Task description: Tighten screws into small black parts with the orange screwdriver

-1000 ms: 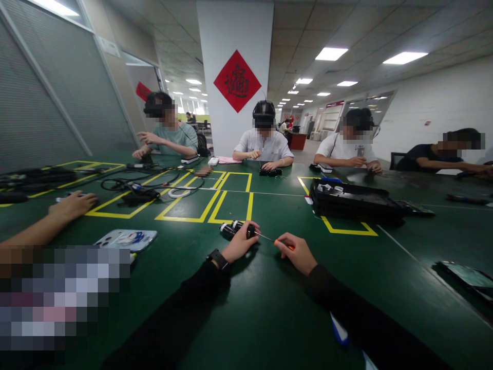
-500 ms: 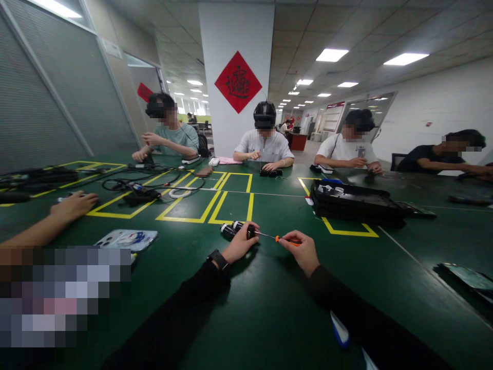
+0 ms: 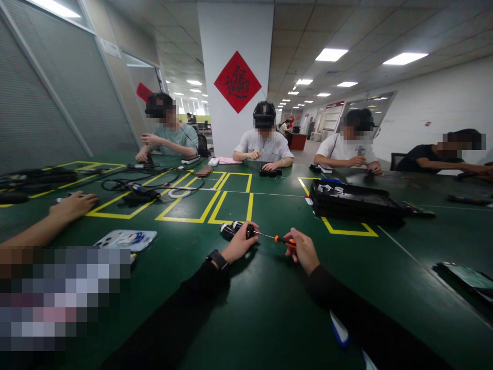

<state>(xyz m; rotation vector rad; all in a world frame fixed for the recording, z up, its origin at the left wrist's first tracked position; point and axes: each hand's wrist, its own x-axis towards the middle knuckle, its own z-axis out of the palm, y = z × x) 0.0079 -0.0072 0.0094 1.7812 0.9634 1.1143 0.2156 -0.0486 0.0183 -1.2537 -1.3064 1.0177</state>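
Note:
My left hand [image 3: 239, 245], with a dark watch at the wrist, is closed on a black device with rounded cylinder parts [image 3: 228, 231] bearing white marks. Its fingers hide much of the device, so its exact kind does not show. In my right hand [image 3: 305, 251] is a screwdriver [image 3: 284, 240] with an orange and black handle, held between the thumb and fingers. The screwdriver's thin shaft points left, and its tip meets the device's right end beside my left fingers. Both hands are low over the green table [image 3: 269, 308].
A stack of black trays [image 3: 358, 201] stands to the right. Cables [image 3: 134, 191] and yellow tape frames [image 3: 185, 220] lie to the left. A patterned phone-like case [image 3: 129, 238] is near another person's arm [image 3: 42, 223]. Several people sit opposite. A circuit board [image 3: 470, 277] lies far right.
My right fingers have shifted on the screwdriver handle, with the thumb raised and more of the black grip showing. My left hand and the device stay nearly in place.

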